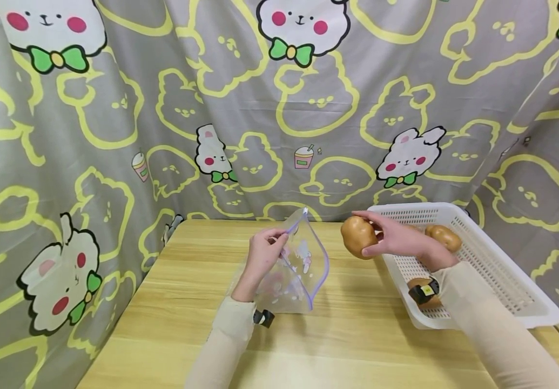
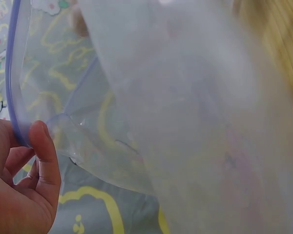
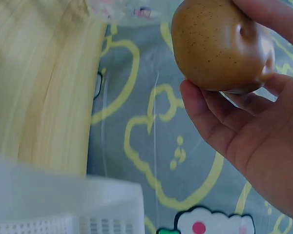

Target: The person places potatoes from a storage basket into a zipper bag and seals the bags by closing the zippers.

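Note:
My left hand pinches the purple-edged rim of a clear zip bag with printed pictures. The bag's mouth gapes toward the right, and the left wrist view shows the thumb and finger at its purple strip. My right hand grips a brown potato between thumb and fingers, raised above the table to the right of the bag's mouth. In the right wrist view the potato appears smooth and speckled, with a small dimple.
A white slotted plastic basket stands at the table's right, under my right forearm. Inside it lie a potato at the back and another nearer, partly hidden by the wrist camera. A patterned curtain hangs behind the wooden table.

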Demonstrator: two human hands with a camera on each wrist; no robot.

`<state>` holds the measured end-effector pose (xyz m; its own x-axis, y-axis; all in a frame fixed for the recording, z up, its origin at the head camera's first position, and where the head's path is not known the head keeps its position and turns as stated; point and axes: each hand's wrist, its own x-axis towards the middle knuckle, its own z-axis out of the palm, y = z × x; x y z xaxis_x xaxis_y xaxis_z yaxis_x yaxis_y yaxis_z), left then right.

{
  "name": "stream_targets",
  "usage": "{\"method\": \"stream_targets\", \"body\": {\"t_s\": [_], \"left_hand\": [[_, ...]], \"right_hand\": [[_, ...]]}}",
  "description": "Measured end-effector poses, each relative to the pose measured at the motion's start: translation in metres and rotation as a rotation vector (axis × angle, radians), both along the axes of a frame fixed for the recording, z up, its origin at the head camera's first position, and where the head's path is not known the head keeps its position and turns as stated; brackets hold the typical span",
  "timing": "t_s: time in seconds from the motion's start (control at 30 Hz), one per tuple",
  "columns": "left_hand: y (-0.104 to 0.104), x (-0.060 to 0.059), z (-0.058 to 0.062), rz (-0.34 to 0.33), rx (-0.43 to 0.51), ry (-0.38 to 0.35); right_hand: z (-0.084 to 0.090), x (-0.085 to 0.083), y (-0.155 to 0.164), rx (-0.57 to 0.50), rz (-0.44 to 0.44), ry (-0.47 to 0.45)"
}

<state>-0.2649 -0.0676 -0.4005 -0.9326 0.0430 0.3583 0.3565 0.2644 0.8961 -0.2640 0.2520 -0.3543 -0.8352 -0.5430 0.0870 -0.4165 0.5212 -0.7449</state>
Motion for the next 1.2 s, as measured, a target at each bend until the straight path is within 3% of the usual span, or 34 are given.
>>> {"method": "stream_targets", "body": {"t_s": [0.13, 0.53, 0.87, 1.2], "left_hand": [[0.001, 0.000, 0.001, -0.012, 0.008, -0.011], [0.005, -0.002, 0.001, -0.009, 0.013, -0.004], [0.008, -0.001, 0.003, -0.004, 0.006, -0.019], [0.010, -0.001, 0.005, -0.009, -0.025, -0.010]], "right_hand": [[0.002, 0.000, -0.012, -0.019, 0.036, 0.027], [0.002, 0.001, -0.042, -0.095, 0.154, -0.039], [0.002, 0.004, -0.063, -0.049, 0.217, 0.001], [-0.006, 0.006, -0.080, 0.086, 0.201, 0.179]]}}
